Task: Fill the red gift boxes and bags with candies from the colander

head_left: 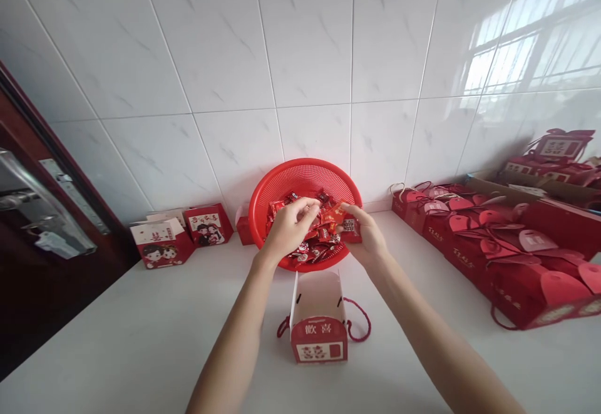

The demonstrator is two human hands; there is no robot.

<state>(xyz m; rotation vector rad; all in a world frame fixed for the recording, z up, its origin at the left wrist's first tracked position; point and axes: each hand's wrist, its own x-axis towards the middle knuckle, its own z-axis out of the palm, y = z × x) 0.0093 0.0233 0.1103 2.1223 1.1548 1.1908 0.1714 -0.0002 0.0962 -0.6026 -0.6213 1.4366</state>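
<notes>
A red plastic basket [257, 210] holds a pile of red-wrapped candies [305, 252] and leans toward me by the wall. Over its middle, my left hand [292, 226] has thumb and fingertips pinched together; what is between them is too small to make out. My right hand [369, 233] is closed on red wrapped candy packets [351, 231] at the basket's right side, one of them orange-red and one with a printed square code. Below both hands stands a small red and white gift box [319, 342], its top open, with a dark red cord handle [364, 323] on its side.
Two printed red boxes [162, 248] [209, 225] stand at the left, near a dark door with a metal handle [40, 195]. Along the right, a long carton [451, 251] holds several closed red gift boxes [507, 238]. White wall tiles [310, 44] rise behind the white tabletop [141, 345].
</notes>
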